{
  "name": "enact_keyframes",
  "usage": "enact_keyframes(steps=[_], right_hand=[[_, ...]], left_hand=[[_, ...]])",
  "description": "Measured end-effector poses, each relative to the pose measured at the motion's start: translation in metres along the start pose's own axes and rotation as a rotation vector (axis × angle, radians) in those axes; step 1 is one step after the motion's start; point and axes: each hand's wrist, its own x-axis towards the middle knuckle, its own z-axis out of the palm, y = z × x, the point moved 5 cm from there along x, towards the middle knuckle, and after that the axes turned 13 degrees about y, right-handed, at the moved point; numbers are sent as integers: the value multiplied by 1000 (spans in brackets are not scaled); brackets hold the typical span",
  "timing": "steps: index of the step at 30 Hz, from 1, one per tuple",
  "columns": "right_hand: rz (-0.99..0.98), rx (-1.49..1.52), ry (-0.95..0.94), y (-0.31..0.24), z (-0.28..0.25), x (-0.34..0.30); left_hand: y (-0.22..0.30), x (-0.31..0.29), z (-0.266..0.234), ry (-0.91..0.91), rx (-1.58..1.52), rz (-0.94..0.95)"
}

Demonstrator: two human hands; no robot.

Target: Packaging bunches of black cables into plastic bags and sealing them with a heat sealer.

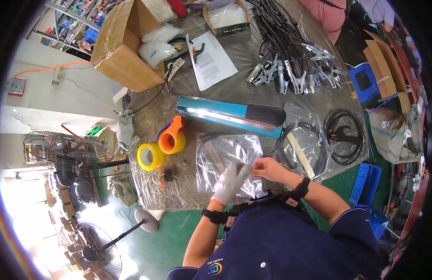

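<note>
A clear plastic bag (249, 148) lies in front of me on the table, with a coiled dark cable and a pale strip inside. My left hand (231, 181), in a white knitted glove, rests over its near part with the fingers bent onto the film. Beside it my bare right hand (269, 169) pinches the bag's right edge between thumb and fingers. A second clear bag (290, 116) to the right contains a black cable coil (322, 151) and a pale strip (300, 150). Just beyond the bags lies a long teal bag sealer (216, 113) with a black handle.
Yellow tape rolls (150, 157) and an orange tape dispenser (170, 137) stand at the left. A black cable with a holder (344, 136) lies right. Farther back are metal clamps (297, 79), a paper sheet (212, 63) and a cardboard box (125, 51). Another person (325, 18) stands beyond.
</note>
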Motion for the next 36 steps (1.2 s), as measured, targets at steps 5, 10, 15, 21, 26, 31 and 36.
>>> enact_keyframes(steps=[5,10,15,21,26,31,36], right_hand=[[172,56,74,35,-21,-5],[125,114,436,25,-37,-8],[-700,-634,378,-38,-3,-12],[-764,-1049,311,-26,34,46],[-888,-1172,197,-26,51,61],[-666,-939,226,-20,55,59],[-608,-1048,37,-14,67,47]], left_hand=[[11,30,-13,315,364,386],[8,46,-16,394,526,439],[4,42,-38,648,555,653],[-32,61,-35,674,662,628],[-48,68,-30,697,693,602],[-47,70,-29,621,692,526],[-50,73,-28,646,726,536]])
